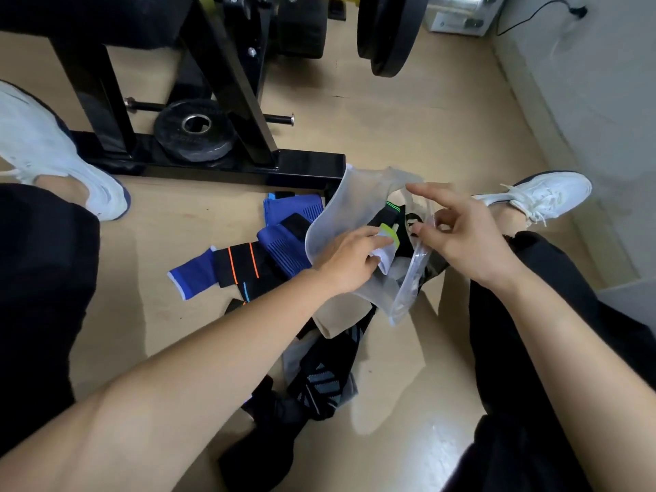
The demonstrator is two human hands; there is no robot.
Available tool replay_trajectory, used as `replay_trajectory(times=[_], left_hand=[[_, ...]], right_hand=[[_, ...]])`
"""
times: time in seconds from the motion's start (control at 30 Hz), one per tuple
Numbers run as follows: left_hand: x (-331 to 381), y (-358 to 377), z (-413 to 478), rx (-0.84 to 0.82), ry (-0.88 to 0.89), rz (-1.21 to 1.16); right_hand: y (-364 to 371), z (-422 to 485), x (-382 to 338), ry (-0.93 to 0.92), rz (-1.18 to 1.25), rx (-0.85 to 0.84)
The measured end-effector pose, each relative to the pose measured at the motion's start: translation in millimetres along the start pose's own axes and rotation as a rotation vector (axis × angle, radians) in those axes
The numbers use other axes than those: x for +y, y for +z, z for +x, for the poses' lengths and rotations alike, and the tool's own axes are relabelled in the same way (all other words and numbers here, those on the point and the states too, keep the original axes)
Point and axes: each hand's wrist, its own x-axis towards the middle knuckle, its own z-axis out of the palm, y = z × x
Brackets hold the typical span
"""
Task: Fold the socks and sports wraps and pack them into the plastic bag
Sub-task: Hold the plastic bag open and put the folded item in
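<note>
The plastic bag (333,214) is translucent and crumpled, held mouth-open just above the floor (408,136), with dark socks showing inside it, one with green stripes (388,216). The left hand (349,259) has its fingers closed round a white and lime-green folded sock (385,248) at the bag's mouth, while the right hand (461,232) pinches the bag's near edge with thumb and forefinger, its other fingers spread loose. Blue wraps (284,236), a black wrap with orange stripes (241,264) and dark patterned socks (323,385) lie unfolded on the floor beside and below the bag.
</note>
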Motion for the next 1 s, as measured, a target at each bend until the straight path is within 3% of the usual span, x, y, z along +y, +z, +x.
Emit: replay_trajectory(times=[0.13,0.27,0.33,0.53,0.6,0.83,1.0], left_hand=[[-20,-16,-54,0.367,0.081,-0.115],[-59,-20,-106,0.570,-0.134,-0.091],[-70,-6,-121,0.474,-0.174,-0.045],[-72,53,-129,-0.025,-0.066,0.200],[-72,69,-124,-0.117,-0.057,0.305],[-72,72,-118,0.132,-0.003,0.300],[-54,25,-138,0.070,-0.071,0.040]], right_hand=[[12,-4,1,0.005,-0.020,-0.010],[26,-7,0,-0.005,-0.052,-0.012],[32,-10,-2,0.000,-0.059,-0.007],[38,-31,-9,-0.011,-0.093,-0.037],[39,-41,-7,-0.028,-0.126,-0.061],[45,-70,-16,-0.147,-0.237,-0.031],[59,-87,-35,-0.148,-0.234,-0.093]])
